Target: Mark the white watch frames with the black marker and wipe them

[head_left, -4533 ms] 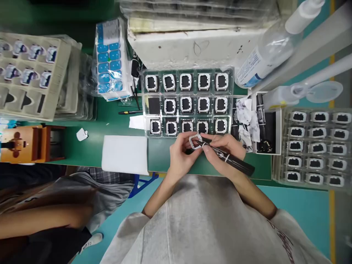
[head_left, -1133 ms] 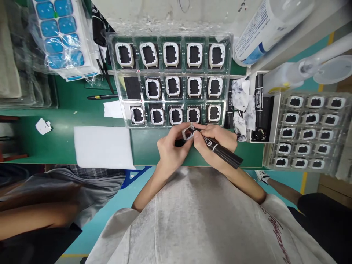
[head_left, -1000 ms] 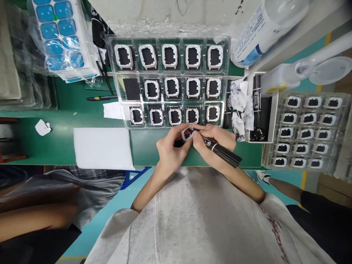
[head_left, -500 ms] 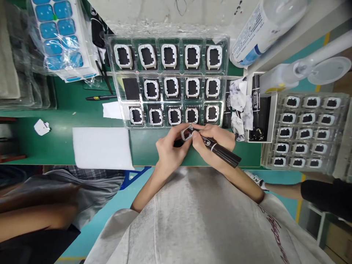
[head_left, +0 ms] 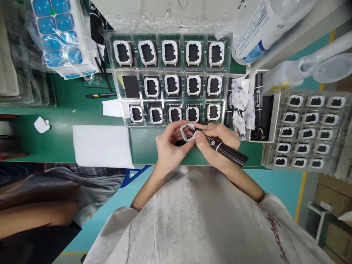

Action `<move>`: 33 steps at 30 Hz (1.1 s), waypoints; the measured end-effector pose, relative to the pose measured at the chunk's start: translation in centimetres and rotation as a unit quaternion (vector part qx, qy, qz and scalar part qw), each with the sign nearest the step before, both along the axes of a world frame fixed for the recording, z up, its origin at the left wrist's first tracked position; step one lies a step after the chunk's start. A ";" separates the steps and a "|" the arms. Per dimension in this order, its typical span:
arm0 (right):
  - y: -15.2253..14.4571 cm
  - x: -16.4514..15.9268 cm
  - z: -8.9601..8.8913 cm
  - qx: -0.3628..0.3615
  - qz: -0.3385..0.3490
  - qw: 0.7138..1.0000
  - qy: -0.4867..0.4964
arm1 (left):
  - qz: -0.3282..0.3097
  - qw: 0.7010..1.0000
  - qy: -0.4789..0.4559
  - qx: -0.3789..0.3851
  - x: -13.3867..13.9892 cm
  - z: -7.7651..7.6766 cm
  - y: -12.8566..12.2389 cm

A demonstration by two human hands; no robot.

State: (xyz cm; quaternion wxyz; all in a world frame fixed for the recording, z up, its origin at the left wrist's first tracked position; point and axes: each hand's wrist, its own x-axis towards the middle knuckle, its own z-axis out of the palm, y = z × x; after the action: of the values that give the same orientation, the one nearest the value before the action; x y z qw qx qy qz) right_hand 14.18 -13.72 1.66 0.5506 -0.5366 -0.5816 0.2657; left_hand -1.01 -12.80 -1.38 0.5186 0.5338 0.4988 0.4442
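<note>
Between the thumb and fingers of my left hand (head_left: 173,143) is a small white watch-case frame (head_left: 187,132), tilted on its edge. My right hand (head_left: 218,141) is closed round a black marker pen (head_left: 229,153), its tip at the right side of the frame. Whether the tip touches the frame I cannot make out. Just beyond my hands lies a clear plastic tray (head_left: 162,72) with rows of similar white frames, each on a black pad. One compartment in the middle row shows only its black pad (head_left: 131,86).
To the left lie a white sheet (head_left: 103,146), a thin black pen (head_left: 101,95) and packaged blue pieces (head_left: 56,31). On the right are stained tissues (head_left: 239,93), a box with markers (head_left: 261,117), a labelled bottle (head_left: 261,31) and a second tray (head_left: 305,123). Another person's arm (head_left: 38,214) shows at lower left.
The frame is turned more open to view, and the marker with my right hand has shifted slightly right. A person's leg at the right has gone out of view.
</note>
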 end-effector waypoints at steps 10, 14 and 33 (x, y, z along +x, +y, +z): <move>0.2 0.0 0.2 -0.009 -0.014 1.000 -0.011 | -0.029 0.999 -0.025 -0.030 -0.3 -0.1 0.1; 0.1 0.0 0.4 -0.016 -0.007 1.000 -0.021 | -0.026 0.999 -0.022 -0.010 -0.2 0.0 0.0; 0.2 0.0 0.4 -0.016 -0.012 0.999 -0.039 | -0.018 0.995 0.085 0.054 -0.3 -0.1 0.0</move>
State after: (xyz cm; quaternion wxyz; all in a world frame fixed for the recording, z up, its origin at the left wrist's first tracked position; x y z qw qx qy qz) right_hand 14.18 -13.51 2.02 0.5219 -0.5622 -0.5921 0.2468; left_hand -1.26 -12.84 -1.46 0.4531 0.6057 0.5063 0.4141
